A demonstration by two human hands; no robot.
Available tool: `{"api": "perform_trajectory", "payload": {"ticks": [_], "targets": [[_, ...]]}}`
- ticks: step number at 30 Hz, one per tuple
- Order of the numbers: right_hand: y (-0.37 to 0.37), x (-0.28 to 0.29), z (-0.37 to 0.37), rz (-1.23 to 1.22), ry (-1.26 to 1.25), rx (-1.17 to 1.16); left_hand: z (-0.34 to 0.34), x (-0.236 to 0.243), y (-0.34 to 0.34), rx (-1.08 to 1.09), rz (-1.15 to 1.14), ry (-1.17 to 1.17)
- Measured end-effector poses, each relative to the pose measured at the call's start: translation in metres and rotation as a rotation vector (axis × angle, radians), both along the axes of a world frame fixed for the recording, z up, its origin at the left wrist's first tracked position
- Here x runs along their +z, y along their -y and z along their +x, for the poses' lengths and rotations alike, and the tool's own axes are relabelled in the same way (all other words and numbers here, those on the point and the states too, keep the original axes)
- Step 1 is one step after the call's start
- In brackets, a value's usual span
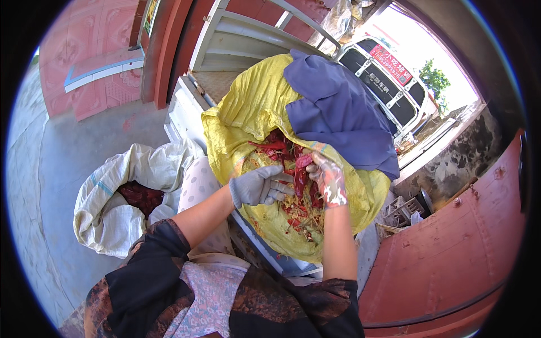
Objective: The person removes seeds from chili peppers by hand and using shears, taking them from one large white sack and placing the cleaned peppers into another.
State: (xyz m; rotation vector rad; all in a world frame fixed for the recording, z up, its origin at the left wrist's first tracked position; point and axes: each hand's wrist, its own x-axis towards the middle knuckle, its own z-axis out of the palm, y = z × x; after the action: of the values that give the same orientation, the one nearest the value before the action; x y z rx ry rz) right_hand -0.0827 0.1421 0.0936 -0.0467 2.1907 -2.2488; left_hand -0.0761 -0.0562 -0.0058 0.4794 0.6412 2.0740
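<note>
My right hand [328, 179], in a patterned work glove, pinches a few dried red chili peppers [300, 177] over the mouth of a yellow woven sack [239, 107]. Close beside them is my left hand [258, 187] in a grey glove, its fingers stretched toward the peppers; whether the fingertips touch a stem I cannot tell. More red chili peppers [275, 145] lie deeper in the sack. Pale stems and red scraps [304, 221] cover the sack's near fold.
On the floor at left stands an open white woven sack [104, 217] with dark red peppers [143, 198] inside. Blue-purple cloth [338, 107] drapes over the yellow sack. A white metal-sided truck bed [239, 35], a red metal door [445, 242], a grey crate [402, 214] and a parked white van [389, 79] surround it.
</note>
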Motion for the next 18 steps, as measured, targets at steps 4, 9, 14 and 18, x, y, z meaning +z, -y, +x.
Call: {"api": "perform_trajectory", "payload": {"ticks": [4, 9, 14, 18], "targets": [[0.015, -0.043, 0.052, 0.290, -0.271, -0.051, 0.022, -0.011, -0.011, -0.100, -0.050, 0.047], [0.044, -0.070, 0.114, 0.840, -0.845, -0.081, 0.051, -0.026, 0.000, -0.099, -0.032, 0.173], [0.040, -0.071, 0.142, 1.083, -0.956, 0.037, 0.070, -0.055, -0.003, -0.132, 0.174, 0.202], [0.019, -0.085, 0.142, 0.507, -0.523, -0.164, 0.080, -0.037, 0.001, 0.116, -0.268, -0.200]]}}
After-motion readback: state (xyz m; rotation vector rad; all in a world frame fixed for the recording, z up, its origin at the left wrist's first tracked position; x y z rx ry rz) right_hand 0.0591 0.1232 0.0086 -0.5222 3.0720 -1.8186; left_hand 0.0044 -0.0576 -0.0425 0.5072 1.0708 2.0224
